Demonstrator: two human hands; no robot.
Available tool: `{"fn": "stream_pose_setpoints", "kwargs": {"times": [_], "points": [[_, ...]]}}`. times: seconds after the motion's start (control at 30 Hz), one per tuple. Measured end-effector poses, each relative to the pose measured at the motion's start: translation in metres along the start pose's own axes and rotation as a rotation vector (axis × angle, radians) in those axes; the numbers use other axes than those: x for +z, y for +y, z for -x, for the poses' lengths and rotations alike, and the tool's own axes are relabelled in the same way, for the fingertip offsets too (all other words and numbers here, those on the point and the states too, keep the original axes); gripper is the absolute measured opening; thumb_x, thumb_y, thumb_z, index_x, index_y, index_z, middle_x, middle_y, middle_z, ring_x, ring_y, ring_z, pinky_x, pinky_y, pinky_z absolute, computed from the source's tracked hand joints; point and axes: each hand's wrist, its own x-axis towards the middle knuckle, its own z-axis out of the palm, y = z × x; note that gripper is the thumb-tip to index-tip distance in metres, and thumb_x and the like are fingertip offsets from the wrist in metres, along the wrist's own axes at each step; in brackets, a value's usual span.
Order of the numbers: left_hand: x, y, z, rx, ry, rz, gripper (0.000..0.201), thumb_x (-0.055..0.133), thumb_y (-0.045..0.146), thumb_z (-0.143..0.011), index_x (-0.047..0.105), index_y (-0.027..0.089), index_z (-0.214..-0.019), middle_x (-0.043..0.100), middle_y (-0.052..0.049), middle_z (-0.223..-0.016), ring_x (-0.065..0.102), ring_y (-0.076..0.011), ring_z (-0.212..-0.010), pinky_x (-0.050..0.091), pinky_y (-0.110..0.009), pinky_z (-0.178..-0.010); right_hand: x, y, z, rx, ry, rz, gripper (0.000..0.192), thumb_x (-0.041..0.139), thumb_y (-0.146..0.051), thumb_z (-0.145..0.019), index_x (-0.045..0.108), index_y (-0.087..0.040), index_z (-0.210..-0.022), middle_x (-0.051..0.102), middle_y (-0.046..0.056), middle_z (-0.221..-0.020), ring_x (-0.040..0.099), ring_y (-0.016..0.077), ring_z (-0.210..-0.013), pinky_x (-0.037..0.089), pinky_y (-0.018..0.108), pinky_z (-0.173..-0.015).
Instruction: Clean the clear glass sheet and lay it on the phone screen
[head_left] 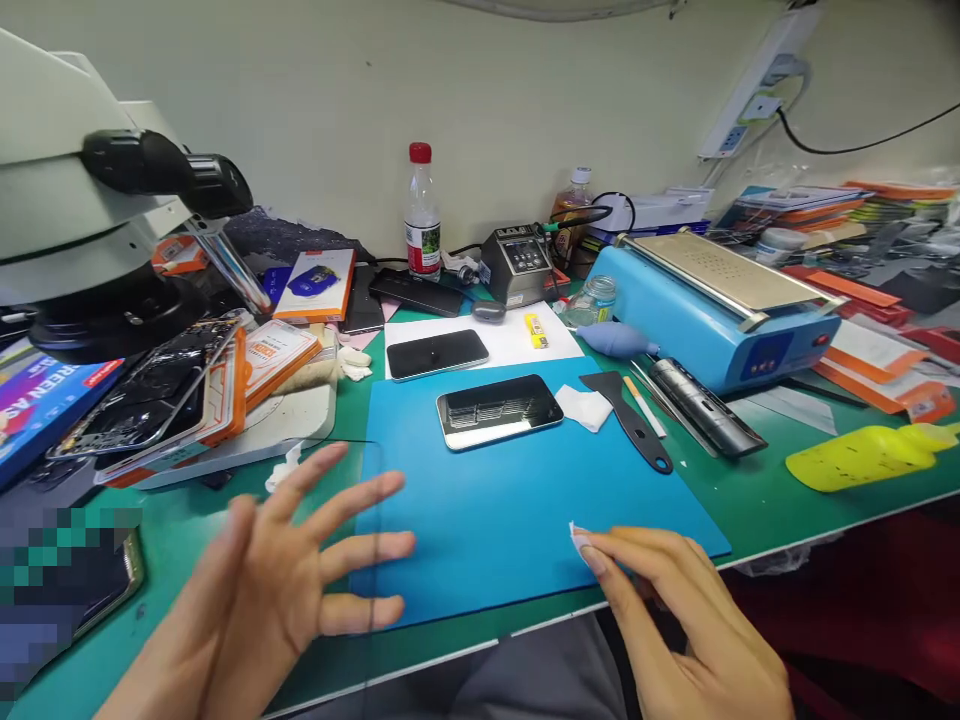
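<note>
A clear screen protector (352, 590) with a thin dark border stands across the palm of my left hand (281, 575). That hand's fingers are spread behind the sheet, and its exact hold is hard to make out. My right hand (667, 610) pinches a small white piece of tissue (577, 535) between thumb and fingers, over the right front of the blue mat (480, 545). Beyond both hands, a phone (499, 411) with a dark, reflective screen lies face up on the mat. A folded white wipe (585, 408) and a black scraper (637, 430) are to its right.
Behind lies another phone (437, 354) on white paper. At right are a blue heating plate machine (712, 320), an air blower (619, 340), a cigarette (645, 406) and a yellow bottle (862, 458). A microscope (97, 200) overhangs boxes and phone parts at left.
</note>
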Motion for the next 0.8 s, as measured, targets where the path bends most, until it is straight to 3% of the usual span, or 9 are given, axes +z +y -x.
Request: {"fn": "stream_pose_setpoints", "kwargs": {"times": [0.07, 0.1, 0.17, 0.27, 0.37, 0.53, 0.63, 0.7, 0.8], "points": [[0.020, -0.004, -0.009, -0.111, -0.070, -0.065, 0.062, 0.060, 0.057, -0.107, 0.042, 0.038, -0.163, 0.069, -0.019, -0.147, 0.079, -0.0420, -0.112, 0.068, -0.064, -0.083, 0.003, 0.011, -0.012, 0.021, -0.014, -0.061, 0.010, 0.066, -0.029, -0.107, 0.075, -0.033, -0.109, 0.074, 0.000, -0.105, 0.070, 0.0177, -0.095, 0.055, 0.028, -0.081], [0.030, -0.006, -0.015, -0.151, -0.068, -0.096, 0.058, 0.052, 0.057, -0.110, 0.045, 0.034, -0.162, 0.070, -0.021, -0.146, 0.079, -0.0400, -0.112, 0.069, -0.059, -0.081, 0.008, 0.014, -0.016, 0.034, 0.007, -0.083, 0.009, 0.067, -0.031, -0.107, 0.075, -0.032, -0.108, 0.074, -0.001, -0.104, 0.070, 0.0172, -0.094, 0.055, 0.027, -0.080], [0.045, -0.010, -0.024, -0.243, -0.145, -0.128, 0.058, 0.039, 0.060, -0.112, 0.051, 0.024, -0.157, 0.072, -0.024, -0.139, 0.078, -0.0369, -0.111, 0.069, -0.050, -0.078, 0.017, 0.016, -0.023, 0.052, 0.066, -0.102, 0.009, 0.067, -0.033, -0.107, 0.076, -0.032, -0.105, 0.074, -0.001, -0.104, 0.071, 0.0167, -0.094, 0.054, 0.027, -0.080], [0.055, -0.014, -0.036, -0.334, -0.248, -0.207, 0.067, 0.028, 0.066, -0.112, 0.054, 0.020, -0.153, 0.074, -0.026, -0.133, 0.079, -0.0341, -0.106, 0.069, -0.045, -0.074, 0.026, 0.019, -0.025, 0.042, 0.090, -0.082, 0.011, 0.065, -0.035, -0.108, 0.076, -0.031, -0.106, 0.074, 0.000, -0.105, 0.070, 0.0170, -0.095, 0.053, 0.027, -0.081], [0.059, -0.014, -0.045, -0.340, -0.238, -0.421, 0.065, 0.031, 0.067, -0.111, 0.056, 0.024, -0.152, 0.075, -0.022, -0.130, 0.082, -0.0316, -0.096, 0.069, -0.040, -0.069, 0.026, 0.023, -0.022, 0.037, 0.089, -0.056, 0.012, 0.064, -0.034, -0.108, 0.075, -0.030, -0.109, 0.073, 0.001, -0.107, 0.070, 0.0181, -0.097, 0.053, 0.029, -0.084], [0.077, -0.009, -0.058, -0.256, -0.166, -0.848, 0.059, 0.050, 0.072, -0.104, 0.065, 0.028, -0.140, 0.072, -0.011, -0.120, 0.080, -0.0215, -0.072, 0.064, -0.029, -0.054, 0.021, 0.026, -0.018, 0.039, 0.106, -0.067, 0.011, 0.065, -0.030, -0.108, 0.076, -0.029, -0.109, 0.073, 0.002, -0.107, 0.070, 0.0194, -0.098, 0.052, 0.031, -0.087], [0.089, -0.006, -0.066, -0.237, -0.235, -1.107, 0.064, 0.045, 0.078, -0.103, 0.069, 0.025, -0.131, 0.071, -0.007, -0.112, 0.075, -0.0187, -0.065, 0.057, -0.026, -0.044, 0.021, 0.026, -0.018, 0.042, 0.113, -0.083, 0.011, 0.066, -0.030, -0.107, 0.076, -0.029, -0.108, 0.073, 0.001, -0.106, 0.071, 0.0188, -0.097, 0.052, 0.030, -0.087], [0.096, -0.003, -0.069, -0.136, -0.301, -1.331, 0.061, 0.042, 0.074, -0.106, 0.072, 0.025, -0.128, 0.075, -0.005, -0.111, 0.076, -0.0200, -0.074, 0.062, -0.029, -0.058, 0.021, 0.025, -0.018, 0.042, 0.121, -0.095, 0.010, 0.066, -0.029, -0.107, 0.076, -0.029, -0.107, 0.073, 0.001, -0.106, 0.071, 0.0183, -0.096, 0.052, 0.029, -0.088], [0.103, -0.001, -0.070, 0.070, -0.358, -1.550, 0.051, 0.046, 0.064, -0.110, 0.074, 0.029, -0.134, 0.077, -0.006, -0.131, 0.073, -0.0278, -0.118, 0.055, -0.040, -0.104, 0.021, 0.024, -0.019, 0.020, 0.109, -0.086, 0.010, 0.066, -0.029, -0.107, 0.076, -0.029, -0.108, 0.073, 0.001, -0.105, 0.070, 0.0177, -0.095, 0.052, 0.029, -0.089]]}}
